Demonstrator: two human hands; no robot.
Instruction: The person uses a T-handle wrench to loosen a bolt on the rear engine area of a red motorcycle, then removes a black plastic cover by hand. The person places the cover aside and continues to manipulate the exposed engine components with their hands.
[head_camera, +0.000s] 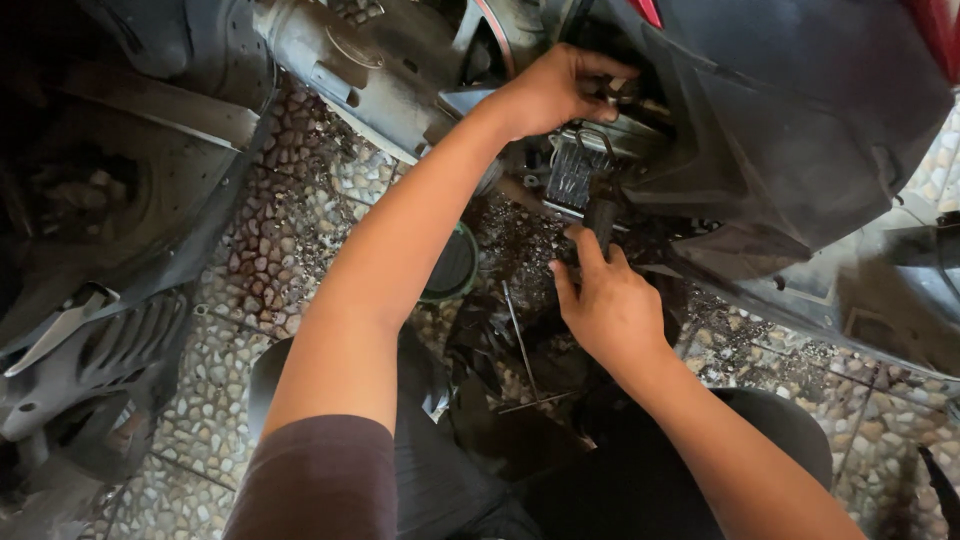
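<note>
Head view, only 1 camera.

Left hand (555, 92): reaches up and forward into the underside of a scooter, under the dark body panel (800, 130). Fingers curled tight around a small metal fitting (622, 92) at the edge of the panel opening. Fingertips pinch it; the fitting is mostly hidden behind the fingers, so can't tell its exact shape.

Right hand (610, 305): lower, just below the left hand. Thumb and fingers wrapped loosely around the bottom of a short dark cylindrical part (600, 215) that stands roughly upright. The part sticks out above the thumb and index finger, its top touching or just below a ribbed grey metal block (578, 165). Palm faces away from camera, so how firmly it closes on the part can't be seen.

The 2 hands are near each other, ribbed block between them: fitting above it, dark part below.

Surroundings: grey engine casing (350, 60) up left of the left forearm. Round dark green-rimmed container (452, 265) on the pebble-pattern floor (280, 230), just beside the left forearm. Thin metal rod (520, 340) lies on the floor left of the right wrist. Detached black plastic panels (90, 330) far left, well apart from both hands. Oily dark debris under the right hand.
</note>
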